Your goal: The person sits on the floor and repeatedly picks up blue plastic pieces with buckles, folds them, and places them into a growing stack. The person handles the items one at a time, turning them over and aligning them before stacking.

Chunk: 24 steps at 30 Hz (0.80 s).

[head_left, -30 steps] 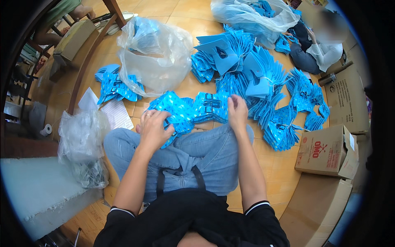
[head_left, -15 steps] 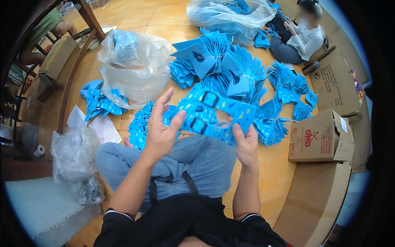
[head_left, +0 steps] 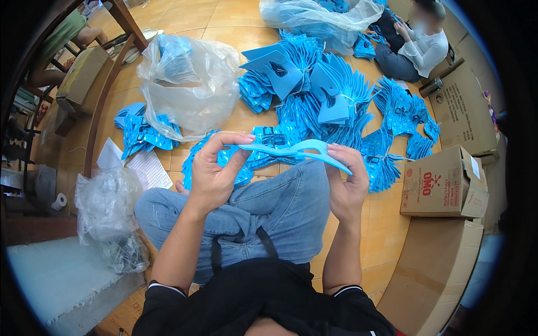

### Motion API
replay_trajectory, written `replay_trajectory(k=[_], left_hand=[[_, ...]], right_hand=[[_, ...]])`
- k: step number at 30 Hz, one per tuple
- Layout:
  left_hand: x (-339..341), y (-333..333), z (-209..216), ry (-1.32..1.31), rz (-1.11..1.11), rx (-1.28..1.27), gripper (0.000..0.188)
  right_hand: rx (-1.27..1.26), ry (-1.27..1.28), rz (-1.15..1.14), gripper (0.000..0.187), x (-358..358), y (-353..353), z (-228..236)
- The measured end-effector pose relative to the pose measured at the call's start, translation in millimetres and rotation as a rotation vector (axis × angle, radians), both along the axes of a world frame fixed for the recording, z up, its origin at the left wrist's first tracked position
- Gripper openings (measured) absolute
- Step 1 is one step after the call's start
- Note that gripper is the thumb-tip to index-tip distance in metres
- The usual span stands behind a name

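Across my lap I hold a thin, flat blue foam-like piece (head_left: 288, 150) with a cut-out opening, seen nearly edge-on. My left hand (head_left: 214, 175) pinches its left end between thumb and fingers. On the opposite end my right hand (head_left: 348, 182) is closed, fingers over the top edge and thumb hidden. Dark rectangular shapes show just behind the piece; whether they belong to it I cannot tell. Beyond my hands lie tied bundles of similar blue pieces (head_left: 336, 92), fanned out, and patterned bundles (head_left: 400, 109) farther right.
A clear plastic bag (head_left: 188, 103) holding blue pieces lies to the left, with a printed sheet (head_left: 150, 169) nearer me. Crumpled plastic (head_left: 106, 207) sits by a pale step. Cardboard boxes (head_left: 440, 185) line the right side. Another person (head_left: 423, 50) sits at the far right.
The blue piece has tipped from showing its patterned face to nearly edge-on. My left fingers have closed onto its end, and my right hand has risen slightly along the other end.
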<state>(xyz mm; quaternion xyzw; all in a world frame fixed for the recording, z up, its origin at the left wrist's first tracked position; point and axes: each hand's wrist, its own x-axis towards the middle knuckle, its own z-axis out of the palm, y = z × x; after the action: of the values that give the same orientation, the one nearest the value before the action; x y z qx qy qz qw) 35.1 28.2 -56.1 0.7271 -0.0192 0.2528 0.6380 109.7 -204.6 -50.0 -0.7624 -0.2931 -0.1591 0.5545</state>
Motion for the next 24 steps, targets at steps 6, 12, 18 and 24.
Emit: replay_trajectory(k=[6, 12, 18, 24], left_hand=[[1, 0, 1, -0.050, 0.002, 0.023, 0.013], [-7, 0, 0, 0.258, -0.203, -0.469, 0.022], [-11, 0, -3, 0.249, -0.417, -0.930, 0.036], [-10, 3, -3, 0.237, -0.415, -0.969, 0.042]], right_hand=[[0.000, 0.011, 0.015, 0.019, -1, 0, -1], [0.415, 0.599, 0.049, 0.037, -9, 0, 0], [1.106, 1.184, 0.742, 0.043, 5, -23, -4], [1.115, 1.217, 0.619, 0.042, 4, -31, -15]])
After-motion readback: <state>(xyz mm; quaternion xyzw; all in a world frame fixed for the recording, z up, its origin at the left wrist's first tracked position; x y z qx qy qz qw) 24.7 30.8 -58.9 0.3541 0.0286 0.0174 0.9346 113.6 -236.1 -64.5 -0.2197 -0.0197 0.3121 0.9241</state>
